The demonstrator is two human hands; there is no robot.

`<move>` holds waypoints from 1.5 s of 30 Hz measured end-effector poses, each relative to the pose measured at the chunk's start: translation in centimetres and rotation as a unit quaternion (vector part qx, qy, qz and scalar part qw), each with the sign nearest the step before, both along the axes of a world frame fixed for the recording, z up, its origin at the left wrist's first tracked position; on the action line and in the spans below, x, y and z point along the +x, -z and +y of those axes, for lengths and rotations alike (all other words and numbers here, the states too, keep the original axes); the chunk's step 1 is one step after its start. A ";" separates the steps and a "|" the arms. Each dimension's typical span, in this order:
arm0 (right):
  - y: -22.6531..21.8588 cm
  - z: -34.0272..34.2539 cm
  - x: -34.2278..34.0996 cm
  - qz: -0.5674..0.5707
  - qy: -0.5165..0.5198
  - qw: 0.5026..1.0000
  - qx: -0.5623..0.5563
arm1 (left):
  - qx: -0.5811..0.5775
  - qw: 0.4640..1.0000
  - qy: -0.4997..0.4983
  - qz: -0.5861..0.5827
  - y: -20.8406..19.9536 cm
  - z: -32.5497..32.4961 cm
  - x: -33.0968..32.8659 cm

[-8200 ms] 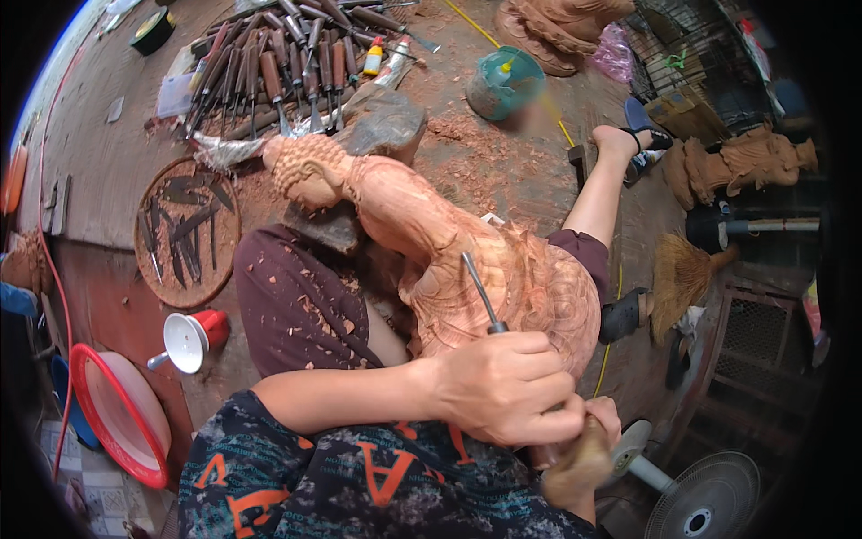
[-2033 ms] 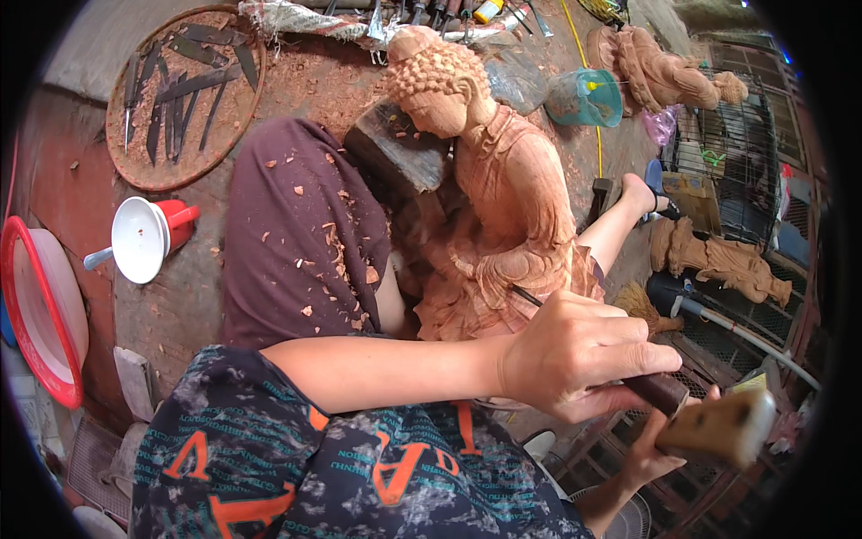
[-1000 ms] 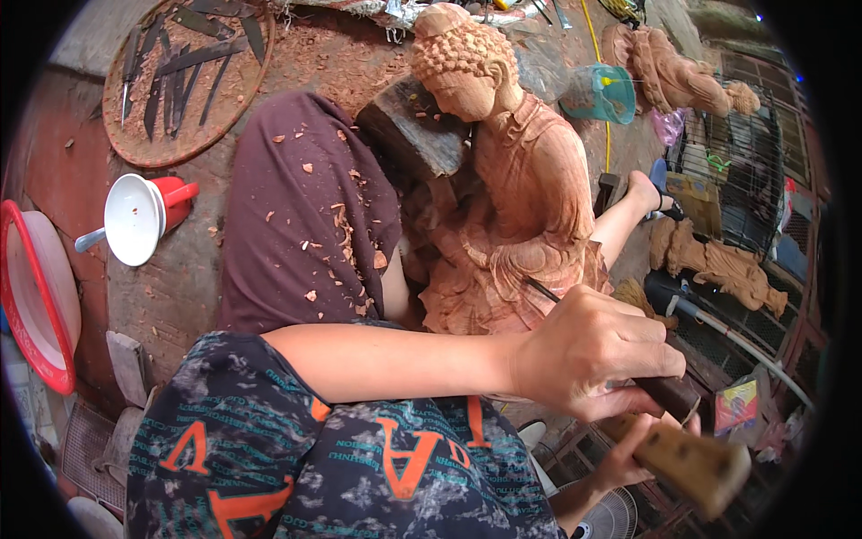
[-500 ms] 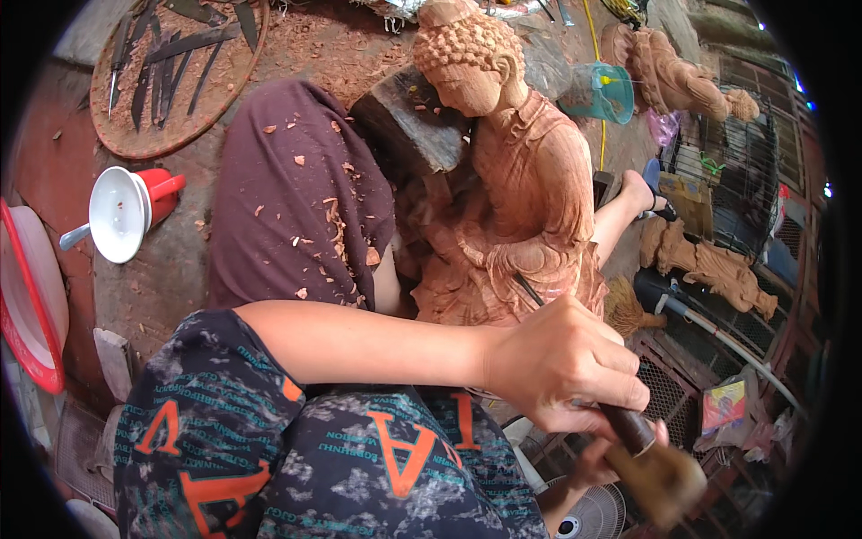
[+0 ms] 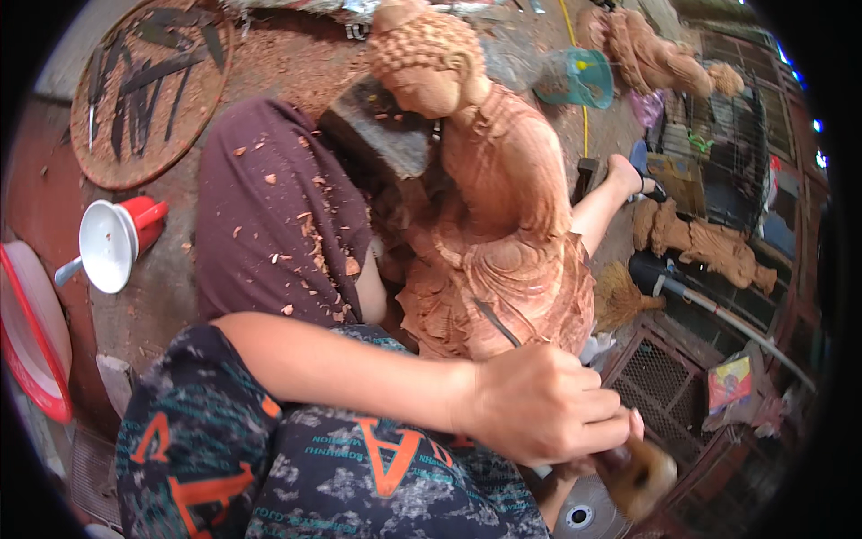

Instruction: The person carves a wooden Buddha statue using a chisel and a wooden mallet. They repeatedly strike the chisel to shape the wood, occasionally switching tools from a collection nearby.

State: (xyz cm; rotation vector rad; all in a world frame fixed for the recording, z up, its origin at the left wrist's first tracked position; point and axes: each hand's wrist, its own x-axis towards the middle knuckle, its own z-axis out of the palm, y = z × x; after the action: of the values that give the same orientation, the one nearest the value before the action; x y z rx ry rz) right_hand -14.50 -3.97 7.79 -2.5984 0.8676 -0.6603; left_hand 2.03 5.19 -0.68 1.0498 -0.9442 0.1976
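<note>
Nearest, the left hand (image 5: 548, 404) is fisted around a chisel (image 5: 496, 323), hiding its handle. Below, the right hand is mostly hidden; its grip on the blurred mallet (image 5: 639, 472) cannot be told. Beyond, the blade meets the wooden statue (image 5: 494, 225) across the lap.

Mallet (image 5: 639, 474) has dropped from its raised position beside the chisel handle two seconds back; now sits low, just under the left hand (image 5: 548, 415), blurred. Chisel (image 5: 496, 323) blade was upright against the statue (image 5: 489, 225) early on; now slants, tip at the carved lower folds. View tilted slightly.
</note>
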 end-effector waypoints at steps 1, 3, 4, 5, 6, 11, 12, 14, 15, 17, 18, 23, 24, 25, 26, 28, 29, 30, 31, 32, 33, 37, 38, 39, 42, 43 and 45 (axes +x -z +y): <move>-0.6 -0.4 -0.7 -0.035 0.000 0.995 0.092 | 0.026 0.999 0.014 0.016 -0.7 -0.4 -0.4; -0.1 -3.0 -1.9 -0.129 -0.016 0.946 0.296 | 0.043 0.999 0.017 0.017 -1.5 -1.3 -0.5; -1.2 -5.0 -2.6 -0.184 -0.055 0.853 0.485 | 0.046 0.999 0.009 0.015 -2.1 -1.7 -0.3; -1.0 -4.7 -1.3 -0.163 -0.032 0.914 0.369 | 0.054 0.998 0.001 0.011 -2.6 -2.3 -0.2; -1.0 -4.4 0.1 -0.128 0.012 0.962 0.239 | 0.061 0.998 -0.008 0.007 -3.0 -2.9 -0.1; -1.8 -5.4 3.1 -0.056 0.055 0.981 0.179 | 0.056 0.993 -0.024 0.100 -2.8 -6.6 1.4; -2.1 -5.7 3.5 -0.053 0.053 0.979 0.192 | 0.063 0.992 -0.025 0.109 -2.9 -6.7 2.0; -2.4 -6.8 3.7 -0.039 0.039 0.967 0.250 | 0.110 0.988 -0.016 0.108 -2.7 -6.1 2.9; -2.4 -6.9 4.1 -0.036 0.025 0.967 0.252 | 0.109 0.985 -0.019 0.130 -2.6 -6.3 2.9; -2.4 -7.2 5.5 -0.027 -0.004 0.965 0.261 | 0.110 0.978 -0.027 0.174 -2.2 -6.6 2.9; -2.3 -7.2 5.9 -0.038 -0.010 0.965 0.261 | 0.119 0.973 -0.027 0.194 -2.2 -6.6 2.7; -3.0 -7.8 7.3 -0.037 -0.024 0.965 0.258 | 0.073 0.958 -0.051 0.271 -2.0 -6.7 3.4; -3.1 -8.0 7.6 -0.039 -0.025 0.965 0.256 | 0.064 0.956 -0.053 0.281 -2.0 -6.7 3.4; -3.5 -8.2 7.9 -0.036 -0.027 0.966 0.256 | 0.055 0.953 -0.055 0.292 -1.9 -6.6 3.4; -3.9 -8.4 8.2 -0.034 -0.028 0.966 0.255 | 0.047 0.954 -0.056 0.291 -1.8 -6.7 3.4; -4.6 -8.7 8.9 -0.025 -0.037 0.966 0.255 | 0.030 0.955 -0.056 0.290 -1.5 -6.9 3.4; -5.0 -8.5 9.4 0.010 -0.037 0.977 0.211 | 0.026 0.954 -0.059 0.292 -1.5 -7.0 3.5; -5.4 -8.3 9.9 0.045 -0.036 0.985 0.165 | 0.021 0.954 -0.061 0.293 -1.4 -7.0 3.6; -5.6 -8.1 10.1 0.078 -0.035 0.989 0.118 | 0.019 0.953 -0.065 0.294 -1.4 -7.0 3.6; -5.7 -8.8 9.6 0.141 -0.054 0.988 0.036 | 0.022 0.953 -0.064 0.296 -1.4 -7.0 3.6; -5.9 -9.2 9.4 0.145 -0.053 0.988 0.030 | 0.027 0.952 -0.062 0.298 -1.4 -6.9 3.6; -6.3 -8.2 10.0 0.129 -0.029 0.991 0.029 | 0.066 0.948 -0.025 0.310 -1.7 -6.0 3.7; -6.4 -8.9 9.3 0.158 -0.039 0.987 -0.010 | 0.074 0.947 -0.016 0.313 -1.8 -5.8 3.7; -6.5 -9.2 8.9 0.187 -0.050 0.980 -0.049 | 0.062 0.947 -0.021 0.315 -1.7 -5.8 3.6; -6.5 -8.4 9.9 0.143 -0.032 0.989 0.017 | 0.034 0.950 -0.043 0.307 -1.3 -5.8 3.4; -6.8 -8.3 10.0 0.119 -0.032 0.991 0.044 | 0.026 0.952 -0.050 0.301 -1.3 -5.9 3.5; -6.8 -7.8 10.4 0.060 -0.021 0.991 0.114 | 0.019 0.955 -0.051 0.292 -1.4 -5.8 3.5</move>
State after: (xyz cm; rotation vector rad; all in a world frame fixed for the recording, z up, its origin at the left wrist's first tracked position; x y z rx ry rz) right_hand -4.07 -11.74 14.62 -2.4621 0.8658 -0.3723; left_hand 5.55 -0.61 0.72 1.1066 -0.3594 -0.0509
